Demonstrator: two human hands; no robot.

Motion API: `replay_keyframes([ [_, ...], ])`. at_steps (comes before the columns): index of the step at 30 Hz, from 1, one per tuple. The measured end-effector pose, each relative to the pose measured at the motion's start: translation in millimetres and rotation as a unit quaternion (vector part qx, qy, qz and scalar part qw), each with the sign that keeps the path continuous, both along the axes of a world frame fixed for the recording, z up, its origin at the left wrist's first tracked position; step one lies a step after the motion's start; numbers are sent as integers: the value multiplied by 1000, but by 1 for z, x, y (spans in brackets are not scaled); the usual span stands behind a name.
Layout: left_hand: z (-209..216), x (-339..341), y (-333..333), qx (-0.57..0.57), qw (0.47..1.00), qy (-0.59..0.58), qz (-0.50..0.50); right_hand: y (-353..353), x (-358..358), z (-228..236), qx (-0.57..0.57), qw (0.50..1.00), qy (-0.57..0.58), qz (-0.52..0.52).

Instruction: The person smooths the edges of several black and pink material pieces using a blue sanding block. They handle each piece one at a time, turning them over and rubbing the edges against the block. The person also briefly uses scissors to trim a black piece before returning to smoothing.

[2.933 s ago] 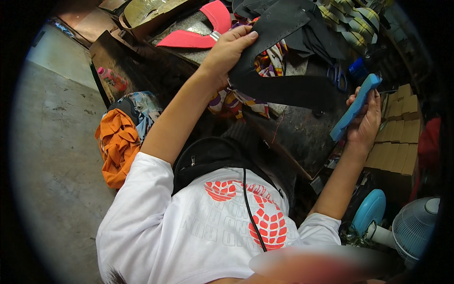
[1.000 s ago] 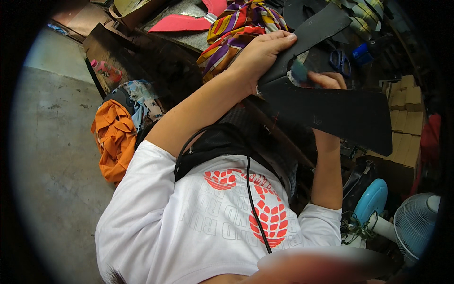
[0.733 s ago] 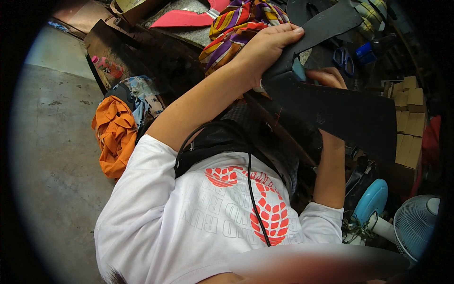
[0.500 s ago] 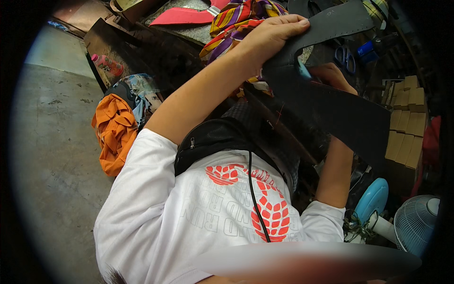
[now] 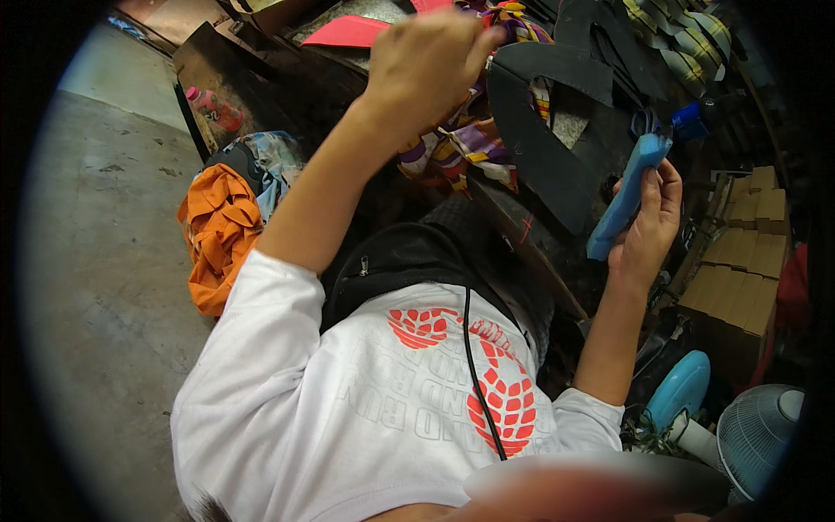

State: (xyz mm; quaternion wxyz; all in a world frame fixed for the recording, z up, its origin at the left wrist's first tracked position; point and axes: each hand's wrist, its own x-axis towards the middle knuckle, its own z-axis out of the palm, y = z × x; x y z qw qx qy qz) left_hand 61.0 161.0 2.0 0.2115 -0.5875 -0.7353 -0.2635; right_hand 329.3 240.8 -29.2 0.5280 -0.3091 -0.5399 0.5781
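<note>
My left hand [image 5: 426, 74] is raised over the bench at the upper middle. Its fingers look curled in and slightly blurred, with the thumb pointing right; whatever they may hold is hidden. My right hand [image 5: 648, 222] grips a long, flat light-blue bar [image 5: 631, 196], tilted upright, thumb along one side; its exact kind is unclear. Between the hands lies a curved black sheet piece [image 5: 544, 143] with a V-like shape, apart from both. Striped, colourful cloth [image 5: 478, 148] lies partly under it.
Pink-red cut pieces [image 5: 348, 32] lie at the back. Blue-handled scissors [image 5: 644, 122] are beyond the bar. Stacked tan cardboard pieces [image 5: 739, 252] and a fan [image 5: 757, 439] stand at the right. Orange cloth [image 5: 217, 239] and a pink-capped bottle [image 5: 213, 109] are at the left.
The black piece has left my hands and lies on the bench. My left hand has moved left and toward me. My right hand, formerly behind the piece, now shows the blue bar fully.
</note>
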Motion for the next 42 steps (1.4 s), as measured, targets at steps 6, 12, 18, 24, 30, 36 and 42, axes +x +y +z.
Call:
replay_keyframes([
  [6, -39, 36, -21, -27, 967, -253, -28, -1, -3, -8, 3, 1000, -4, 28],
  [12, -38, 26, -2, 116, 679, -675, -262, 3, 3, 9, 42, 999, -24, 25],
  [18, -36, 26, 6, 144, 502, -809, -270, 0, -14, 26, 44, 978, -168, 118],
  [24, -42, 35, 5, 85, 533, -798, -268, -6, -58, 12, 132, 971, -176, 95],
  [30, -34, 53, 6, 91, 471, -841, -252, -8, -63, 6, 164, 970, -170, 59],
  [36, -29, 66, 9, 63, 470, -847, -240, -8, -65, 0, 114, 986, -106, 55],
  [42, -31, 62, 12, 61, 497, -830, -246, -7, -61, 0, 189, 973, -96, 87],
])
